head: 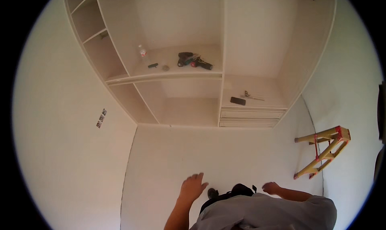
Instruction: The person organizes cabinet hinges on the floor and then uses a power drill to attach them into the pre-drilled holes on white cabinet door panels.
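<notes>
My left hand (193,186) hangs in the air over the pale floor (169,151), its fingers spread and holding nothing. Off to the other side, my right hand (270,188) is held near my body with the fingers curled; whether something is inside them is hidden. A small dark piece (254,188) shows beside it, too small to name. Before me stands a white built-in wardrobe (223,49). Cordless power tools (194,61) lie together on its middle shelf. On the lower right shelf are a dark smartphone (238,101) and what looks like a combination square (252,97).
A yellow stepladder (327,153) with red fittings stands by the right wall. The middle shelf also bears a clear plastic bottle (142,51), a small dark bar (153,65) and a small round object (165,68). Two drawers (250,114) sit low at right. Wall boxes (101,118) mark the left wall.
</notes>
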Motion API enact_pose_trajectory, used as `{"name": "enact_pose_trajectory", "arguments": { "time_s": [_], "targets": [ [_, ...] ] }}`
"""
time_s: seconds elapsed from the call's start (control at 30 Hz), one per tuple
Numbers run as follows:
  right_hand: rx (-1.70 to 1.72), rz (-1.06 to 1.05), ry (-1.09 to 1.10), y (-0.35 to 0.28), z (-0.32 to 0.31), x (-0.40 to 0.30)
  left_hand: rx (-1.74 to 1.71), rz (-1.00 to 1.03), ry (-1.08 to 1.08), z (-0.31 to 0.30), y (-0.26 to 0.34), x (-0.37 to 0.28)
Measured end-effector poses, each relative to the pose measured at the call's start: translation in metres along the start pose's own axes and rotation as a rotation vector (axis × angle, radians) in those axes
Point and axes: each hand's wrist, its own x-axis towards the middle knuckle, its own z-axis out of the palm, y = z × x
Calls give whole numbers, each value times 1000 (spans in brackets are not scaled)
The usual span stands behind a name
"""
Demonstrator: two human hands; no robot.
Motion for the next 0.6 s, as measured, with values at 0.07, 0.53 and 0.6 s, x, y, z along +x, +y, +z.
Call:
{"name": "enact_pose_trajectory", "arguments": {
  "time_s": [0.07,0.53,0.6],
  "targets": [
    [26,-14,159,-21,-85,48,-60,86,72,-32,-4,51],
    [115,-241,816,-100,-679,512,-243,-9,-45,-173,-102,368],
    [24,-172,902,-106,-749,562,-234,-32,53,-213,-115,411]
  ]
}}
